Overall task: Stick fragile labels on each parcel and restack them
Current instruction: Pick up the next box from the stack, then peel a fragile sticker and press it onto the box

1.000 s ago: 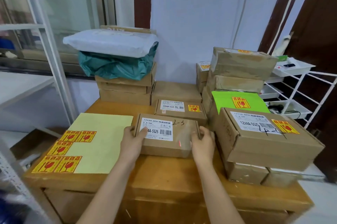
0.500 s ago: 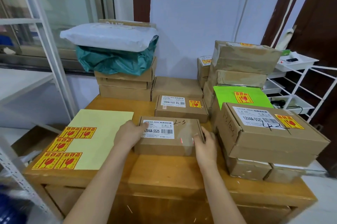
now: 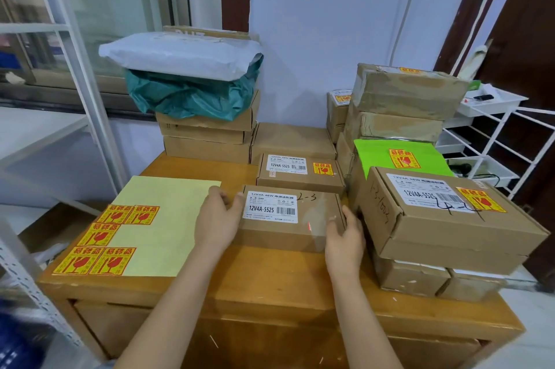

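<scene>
1. A wooden table (image 3: 270, 284) is standing against a pale wall, carrying stacked parcels at 12 and 3 o'clock and a yellow label sheet (image 3: 156, 218) at 9 o'clock
2. Both forearms are reaching forward from 6 o'clock
3. The left hand (image 3: 217, 218) and right hand (image 3: 345, 239) are gripping the ends of the unlabelled parcel (image 3: 291, 218) lying at the table's centre, fingers curling round its edges

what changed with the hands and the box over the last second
Little changed. The left hand slid a bit from the near-left corner up along the left end of the flat brown cardboard box marked 2-3; the right hand kept holding its right end. The box stayed flat on the wooden table, still without a fragile label. The yellow sticker sheet and the surrounding stacks did not move.
</scene>
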Tool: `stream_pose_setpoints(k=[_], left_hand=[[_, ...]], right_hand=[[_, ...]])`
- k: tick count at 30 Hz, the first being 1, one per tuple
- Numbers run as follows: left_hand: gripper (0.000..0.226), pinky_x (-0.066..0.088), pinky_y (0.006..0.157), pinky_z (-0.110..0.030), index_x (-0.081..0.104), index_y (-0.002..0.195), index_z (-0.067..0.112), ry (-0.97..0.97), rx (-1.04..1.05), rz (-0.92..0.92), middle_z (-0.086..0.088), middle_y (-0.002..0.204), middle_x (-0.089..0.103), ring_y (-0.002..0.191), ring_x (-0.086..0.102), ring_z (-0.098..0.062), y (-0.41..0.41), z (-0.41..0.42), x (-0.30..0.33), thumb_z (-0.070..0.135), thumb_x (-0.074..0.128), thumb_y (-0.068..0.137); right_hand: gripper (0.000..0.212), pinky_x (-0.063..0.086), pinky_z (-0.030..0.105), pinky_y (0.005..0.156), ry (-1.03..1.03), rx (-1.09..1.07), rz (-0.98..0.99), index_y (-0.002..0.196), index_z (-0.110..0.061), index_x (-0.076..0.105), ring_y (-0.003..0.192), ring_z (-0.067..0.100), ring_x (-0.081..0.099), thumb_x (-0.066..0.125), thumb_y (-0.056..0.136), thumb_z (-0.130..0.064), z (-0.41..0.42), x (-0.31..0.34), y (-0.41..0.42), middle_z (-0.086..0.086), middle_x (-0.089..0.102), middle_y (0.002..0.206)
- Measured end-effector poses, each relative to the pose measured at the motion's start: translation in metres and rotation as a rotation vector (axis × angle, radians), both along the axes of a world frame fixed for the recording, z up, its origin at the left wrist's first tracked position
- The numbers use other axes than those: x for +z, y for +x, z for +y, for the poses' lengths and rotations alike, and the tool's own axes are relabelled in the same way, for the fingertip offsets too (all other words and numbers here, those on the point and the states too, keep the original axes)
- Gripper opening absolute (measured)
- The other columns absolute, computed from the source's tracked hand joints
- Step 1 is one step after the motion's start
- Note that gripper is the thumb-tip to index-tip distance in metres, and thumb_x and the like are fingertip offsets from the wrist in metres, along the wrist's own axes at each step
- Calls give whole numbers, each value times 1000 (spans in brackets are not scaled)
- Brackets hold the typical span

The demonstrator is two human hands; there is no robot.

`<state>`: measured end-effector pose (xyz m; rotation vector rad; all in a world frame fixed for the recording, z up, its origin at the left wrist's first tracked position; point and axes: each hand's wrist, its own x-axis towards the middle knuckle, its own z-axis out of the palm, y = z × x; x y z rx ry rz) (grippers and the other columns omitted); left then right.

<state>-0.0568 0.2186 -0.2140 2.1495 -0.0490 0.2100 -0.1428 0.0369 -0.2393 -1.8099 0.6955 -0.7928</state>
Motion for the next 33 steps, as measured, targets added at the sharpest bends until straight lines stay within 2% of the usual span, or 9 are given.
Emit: stream_pose_setpoints(k=[4,8,13,17,19,23,26,29,33], left_hand=[[31,47,81,-40,62,108,6,263,137,-235,-12,103,67,98,59,-32,-15,38,-7,31,54,93],[31,52,80,-42,73,91,2,443,132,-186,-15,85,70,83,62,-31,-15,61,-21,27,53,91],[30,50,84,-41,72,94,7,376,37,-163,-10,96,68,103,57,-31,-17,47,-27,26,49,94],[34,39,103,-42,67,115,20,425,-50,-97,-5,131,58,128,42,-26,-16,31,-33,32,42,96],[36,33,109,-41,64,122,22,436,-75,-77,-4,138,52,133,36,-25,-16,27,-34,34,40,97],[38,23,113,-37,58,129,22,414,-136,-50,-3,145,44,139,28,-23,-19,24,-30,33,38,99],[38,22,114,-35,53,133,16,255,-153,-33,-5,147,42,139,28,-22,-23,30,-21,28,42,99],[34,25,112,-35,58,128,13,181,-100,-99,-6,144,46,136,33,-21,-21,47,-11,25,47,98],[28,30,108,-38,66,117,9,188,-11,-174,-11,137,53,130,40,-27,-6,80,-1,18,48,96]], right_hand=[[41,28,29,107,-15,-5,0,138,-7,46,132,26,39,47,98,-14,1,0,1,10,46,141],[40,29,31,108,-24,-18,20,138,-7,45,133,26,37,44,99,-15,3,1,0,9,43,143],[38,33,32,105,-51,-35,33,137,-6,46,131,26,39,41,100,-12,5,1,1,9,43,142],[37,35,32,100,-74,-65,40,136,-7,46,130,26,40,38,100,-12,7,3,1,8,43,142],[37,34,32,101,-74,-88,40,136,-7,46,131,26,39,37,100,-12,6,4,2,9,44,142],[37,32,35,105,-104,-118,73,135,-6,47,131,29,38,38,100,-13,3,4,4,9,43,144],[38,28,39,108,-218,-133,115,135,-6,49,132,30,36,40,99,-13,5,2,5,9,43,145],[40,24,46,112,-425,-122,119,134,-5,50,134,28,32,46,94,-9,12,-1,4,9,44,143],[38,16,46,117,-592,-63,-15,122,-5,59,129,25,42,50,86,-2,33,0,7,7,55,132]])
